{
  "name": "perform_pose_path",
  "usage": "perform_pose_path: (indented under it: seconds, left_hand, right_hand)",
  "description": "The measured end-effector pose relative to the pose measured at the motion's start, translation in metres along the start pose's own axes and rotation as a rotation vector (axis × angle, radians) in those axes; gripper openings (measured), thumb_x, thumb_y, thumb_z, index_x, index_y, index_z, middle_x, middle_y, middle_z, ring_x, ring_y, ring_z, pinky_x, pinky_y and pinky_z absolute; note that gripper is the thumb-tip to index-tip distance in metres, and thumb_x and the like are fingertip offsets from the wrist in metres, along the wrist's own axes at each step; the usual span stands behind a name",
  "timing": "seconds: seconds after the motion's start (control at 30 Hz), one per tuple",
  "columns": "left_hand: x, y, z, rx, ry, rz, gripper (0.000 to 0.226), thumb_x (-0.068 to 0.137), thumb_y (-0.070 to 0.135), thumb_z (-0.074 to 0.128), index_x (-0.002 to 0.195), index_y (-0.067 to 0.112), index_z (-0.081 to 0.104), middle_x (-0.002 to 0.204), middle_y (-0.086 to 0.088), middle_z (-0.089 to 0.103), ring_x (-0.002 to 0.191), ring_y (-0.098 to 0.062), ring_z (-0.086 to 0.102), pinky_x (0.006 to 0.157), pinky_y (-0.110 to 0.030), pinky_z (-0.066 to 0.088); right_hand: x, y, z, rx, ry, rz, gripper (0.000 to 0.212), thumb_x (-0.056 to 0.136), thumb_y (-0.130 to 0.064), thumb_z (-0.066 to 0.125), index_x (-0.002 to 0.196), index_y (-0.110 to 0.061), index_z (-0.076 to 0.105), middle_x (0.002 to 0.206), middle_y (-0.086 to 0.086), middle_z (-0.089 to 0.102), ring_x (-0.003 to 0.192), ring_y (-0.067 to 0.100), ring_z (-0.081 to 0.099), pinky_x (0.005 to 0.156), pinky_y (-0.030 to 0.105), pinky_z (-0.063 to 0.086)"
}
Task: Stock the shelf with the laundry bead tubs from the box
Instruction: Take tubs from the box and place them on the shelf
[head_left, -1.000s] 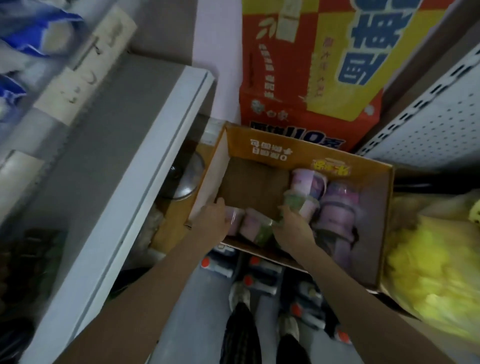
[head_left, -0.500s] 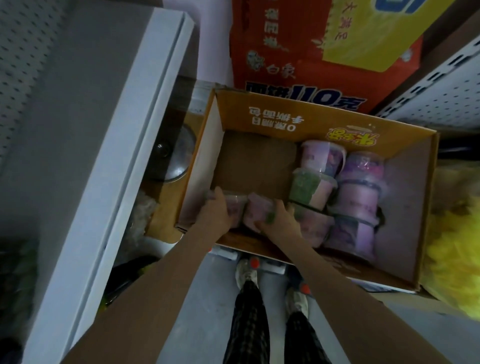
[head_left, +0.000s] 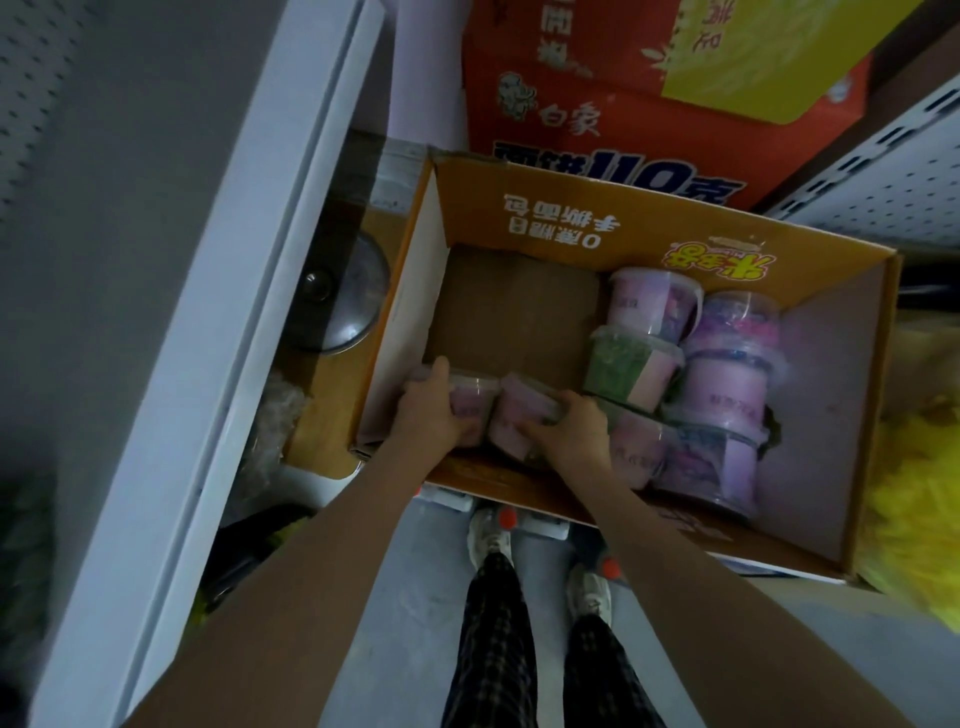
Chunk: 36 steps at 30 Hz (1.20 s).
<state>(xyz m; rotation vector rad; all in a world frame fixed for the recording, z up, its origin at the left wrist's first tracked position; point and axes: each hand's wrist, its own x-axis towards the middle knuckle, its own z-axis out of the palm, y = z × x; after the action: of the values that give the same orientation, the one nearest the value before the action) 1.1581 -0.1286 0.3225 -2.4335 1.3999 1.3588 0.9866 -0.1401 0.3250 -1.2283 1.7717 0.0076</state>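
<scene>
Left hand (head_left: 434, 410) & right hand (head_left: 569, 431) now gripping two tubs (head_left: 470, 402), closer together.

- Orange cardboard box (head_left: 571, 218), open-topped, its left half mostly bare.
- Two pink tubs (head_left: 470, 400) lie side by side at its near-left corner.
- More tubs (head_left: 727, 384), pink, purple and green, are stacked along its right side.

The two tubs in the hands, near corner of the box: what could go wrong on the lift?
1. The left hand and right hand each grip one pink tub from outside, pressed side by side; parting the hands could drop one.
2. The tubs sit low against the orange box near wall; a rim may catch the flap.
3. The stacked tubs on the right lean together and may topple if the box is jolted.
</scene>
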Motion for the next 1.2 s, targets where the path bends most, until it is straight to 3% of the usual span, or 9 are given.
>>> perform_pose_path:
  seconds: [0.23, 0.3, 0.4, 0.57, 0.7, 0.87, 1.0, 1.1, 1.2]
  left_hand:
    - [-0.022, 0.015, -0.026, -0.024, 0.152, 0.078, 0.069, 0.069, 0.031, 0.078, 0.124, 0.023, 0.037, 0.118, -0.004, 0.052, 0.111, -0.025, 0.054, 0.084, -0.035, 0.045]
    - [-0.034, 0.021, -0.036, -0.069, 0.182, 0.142, 0.064, 0.07, 0.031, 0.077, 0.122, 0.024, 0.039, 0.119, 0.0, 0.054, 0.11, -0.02, 0.055, 0.087, -0.034, 0.048]
    - [-0.055, 0.033, -0.051, -0.159, 0.197, 0.227, 0.069, 0.068, 0.033, 0.08, 0.125, 0.023, 0.041, 0.118, 0.001, 0.056, 0.107, -0.017, 0.057, 0.087, -0.035, 0.053]
    - [-0.098, 0.06, -0.083, -0.258, 0.336, 0.341, 0.078, 0.067, 0.034, 0.082, 0.131, 0.022, 0.039, 0.117, 0.008, 0.051, 0.103, -0.011, 0.057, 0.076, -0.013, 0.049]
    - [-0.141, 0.077, -0.119, -0.255, 0.464, 0.328, 0.08, 0.061, 0.045, 0.08, 0.126, 0.032, 0.034, 0.117, -0.007, 0.056, 0.098, -0.022, 0.061, 0.079, -0.04, 0.057]
    - [-0.21, 0.097, -0.158, -0.252, 0.669, 0.385, 0.075, 0.067, 0.037, 0.08, 0.127, 0.025, 0.038, 0.108, -0.005, 0.057, 0.091, -0.018, 0.059, 0.072, -0.029, 0.052]
    - [-0.267, 0.106, -0.185, -0.266, 0.815, 0.419, 0.071, 0.065, 0.034, 0.081, 0.122, 0.027, 0.04, 0.11, -0.009, 0.058, 0.094, -0.021, 0.06, 0.081, -0.035, 0.054]
    - [-0.308, 0.108, -0.202, -0.292, 0.895, 0.413, 0.074, 0.063, 0.035, 0.082, 0.123, 0.031, 0.038, 0.116, -0.009, 0.056, 0.099, -0.022, 0.059, 0.087, -0.04, 0.053]
    - [-0.352, 0.11, -0.218, -0.324, 1.0, 0.414, 0.076, 0.062, 0.036, 0.082, 0.122, 0.035, 0.037, 0.118, -0.005, 0.055, 0.098, -0.017, 0.058, 0.085, -0.035, 0.052]
  right_hand:
    - [-0.023, -0.018, -0.028, 0.089, 0.068, -0.069, 0.053, 0.076, -0.028, 0.076, 0.125, -0.019, 0.057, 0.11, -0.001, 0.066, 0.084, 0.006, 0.055, 0.056, 0.01, 0.035]
    - [-0.032, -0.024, -0.04, 0.116, 0.105, -0.118, 0.051, 0.075, -0.027, 0.076, 0.123, -0.022, 0.058, 0.11, -0.005, 0.066, 0.087, 0.006, 0.058, 0.064, 0.014, 0.045]
    - [-0.051, -0.033, -0.064, 0.2, 0.154, -0.189, 0.051, 0.072, -0.026, 0.079, 0.119, -0.025, 0.06, 0.112, -0.008, 0.063, 0.102, 0.012, 0.059, 0.091, 0.035, 0.051]
    - [-0.083, -0.053, -0.112, 0.206, 0.245, -0.321, 0.048, 0.075, -0.018, 0.077, 0.119, -0.02, 0.058, 0.115, -0.004, 0.061, 0.106, 0.015, 0.058, 0.094, 0.036, 0.049]
    - [-0.11, -0.073, -0.149, 0.173, 0.298, -0.433, 0.05, 0.073, -0.023, 0.079, 0.12, -0.014, 0.062, 0.12, -0.002, 0.057, 0.111, 0.016, 0.054, 0.093, 0.024, 0.039]
    - [-0.152, -0.1, -0.191, 0.151, 0.357, -0.597, 0.055, 0.072, -0.031, 0.079, 0.121, -0.016, 0.062, 0.127, 0.002, 0.056, 0.114, 0.021, 0.054, 0.088, 0.025, 0.038]
    - [-0.194, -0.123, -0.222, 0.135, 0.394, -0.753, 0.055, 0.074, -0.03, 0.078, 0.124, -0.015, 0.059, 0.13, 0.002, 0.054, 0.117, 0.018, 0.051, 0.092, 0.02, 0.035]
    - [-0.228, -0.14, -0.242, 0.184, 0.347, -0.883, 0.055, 0.076, -0.02, 0.077, 0.126, -0.01, 0.056, 0.126, -0.002, 0.053, 0.115, 0.012, 0.048, 0.091, 0.008, 0.033]
    - [-0.256, -0.155, -0.257, 0.177, 0.392, -0.992, 0.055, 0.072, -0.024, 0.08, 0.122, -0.015, 0.06, 0.129, 0.001, 0.054, 0.118, 0.016, 0.05, 0.095, 0.019, 0.034]
